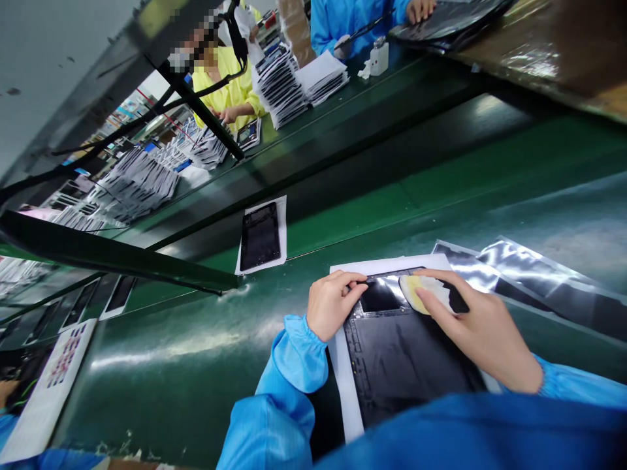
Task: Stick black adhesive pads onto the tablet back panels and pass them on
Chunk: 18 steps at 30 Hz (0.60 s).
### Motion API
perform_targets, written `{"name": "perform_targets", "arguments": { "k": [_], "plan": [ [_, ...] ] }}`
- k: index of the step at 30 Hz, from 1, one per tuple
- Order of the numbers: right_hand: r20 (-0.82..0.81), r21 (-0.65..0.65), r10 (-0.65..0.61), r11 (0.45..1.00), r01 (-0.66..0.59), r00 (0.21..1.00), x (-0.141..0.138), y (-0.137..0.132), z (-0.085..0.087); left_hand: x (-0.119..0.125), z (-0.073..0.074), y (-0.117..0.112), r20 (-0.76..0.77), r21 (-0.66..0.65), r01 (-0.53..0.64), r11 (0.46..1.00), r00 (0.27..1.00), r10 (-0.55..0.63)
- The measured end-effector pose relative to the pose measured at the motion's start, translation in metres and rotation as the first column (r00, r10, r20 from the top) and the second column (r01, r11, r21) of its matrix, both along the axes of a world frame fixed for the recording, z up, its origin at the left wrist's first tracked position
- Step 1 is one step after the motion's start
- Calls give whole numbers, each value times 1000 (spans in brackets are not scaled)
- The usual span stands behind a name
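A black tablet-like panel (396, 359) lies on a white sheet (350, 398) in front of me. Near its top edge sits a shiny dark rectangle (381, 297). My left hand (333, 300) rests at the panel's upper left corner, thumb and forefinger pinched together at the edge; what lies between them, if anything, is hidden. In my right hand (482, 326) is a whitish-yellow wad of cloth (426, 294), pressed against the panel just right of the shiny rectangle. Part of the panel's right side is covered by this hand.
Clear glossy films (533, 281) lie to the right. Another dark panel on a white sheet (262, 235) is on the green line ahead. A green metal bar (122, 254) slants across the left. Stacked panels (281, 85) and co-workers in blue (360, 26) and yellow (225, 78) are across.
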State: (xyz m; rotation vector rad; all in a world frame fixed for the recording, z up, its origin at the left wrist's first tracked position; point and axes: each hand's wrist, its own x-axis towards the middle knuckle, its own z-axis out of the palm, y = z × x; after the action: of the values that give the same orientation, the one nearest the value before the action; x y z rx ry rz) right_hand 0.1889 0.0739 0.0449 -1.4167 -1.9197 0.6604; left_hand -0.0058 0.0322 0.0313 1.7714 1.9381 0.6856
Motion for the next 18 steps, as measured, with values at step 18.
{"name": "perform_targets", "arguments": {
  "k": [18],
  "plan": [
    [14, -27, -13, 1000, 13, 1000, 0, -1, -1, 9, 4, -6, -237, -7, 37, 999, 971, -37]
  ]
}}
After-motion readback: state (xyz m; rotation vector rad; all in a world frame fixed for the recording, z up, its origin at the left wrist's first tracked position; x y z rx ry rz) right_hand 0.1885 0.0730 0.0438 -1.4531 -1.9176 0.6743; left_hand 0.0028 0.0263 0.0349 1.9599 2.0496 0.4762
